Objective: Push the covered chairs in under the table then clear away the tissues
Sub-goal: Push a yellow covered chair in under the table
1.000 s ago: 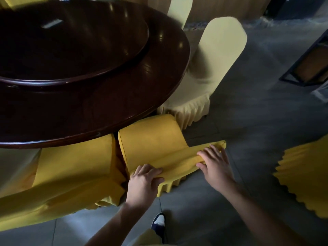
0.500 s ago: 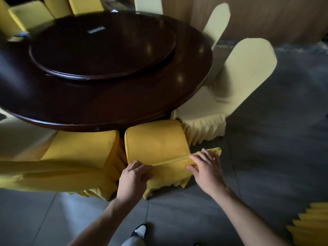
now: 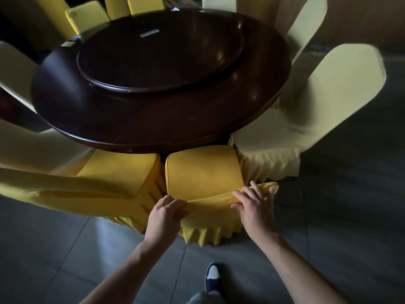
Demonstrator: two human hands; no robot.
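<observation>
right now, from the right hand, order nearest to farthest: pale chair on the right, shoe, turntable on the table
From the right hand:
1. Pale chair, up and to the right.
2. Shoe, below, on the floor.
3. Turntable, far across the table.

Dim room, glare spots on table [image 3: 252, 119], blurred edges, wide-angle bend, dark corners.

Banquet dining room: round table [image 3: 153, 119] with turntable [image 3: 160, 53] (dark wood), ringed by covered chairs [image 3: 306, 102].
</observation>
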